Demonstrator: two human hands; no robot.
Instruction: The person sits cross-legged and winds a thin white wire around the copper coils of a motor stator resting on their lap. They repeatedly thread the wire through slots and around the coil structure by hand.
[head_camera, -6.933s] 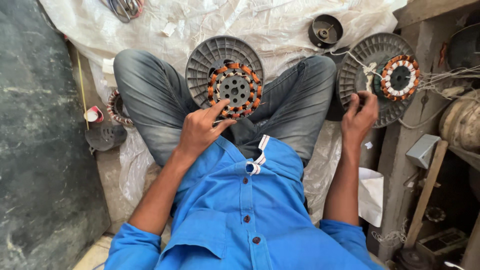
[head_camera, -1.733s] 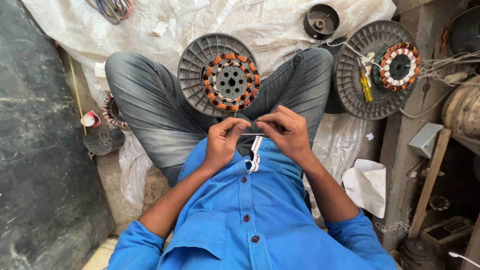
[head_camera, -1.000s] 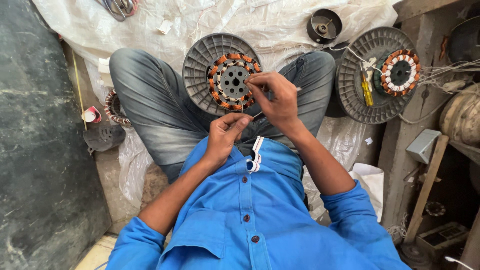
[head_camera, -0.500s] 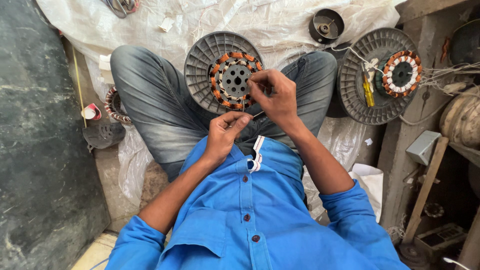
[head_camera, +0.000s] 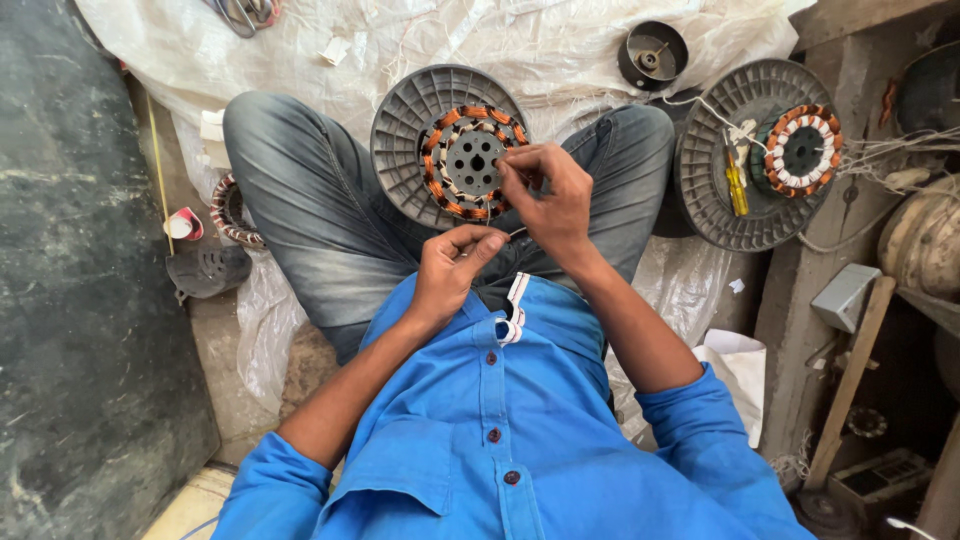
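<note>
stator disc on lap | second disc right | cup behind

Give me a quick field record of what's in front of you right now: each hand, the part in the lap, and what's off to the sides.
left hand: curled below the wound stator, fingertips pinched together; whether it grips a wire cannot be told
right hand: fingers at the lower right rim of the stator's copper coils
wound stator: lies in a grey ribbed disc across the lap
second disc: on the right, carries another wound stator and a yellow-handled tool
black round cap: on the white sheet beyond the knees
</note>
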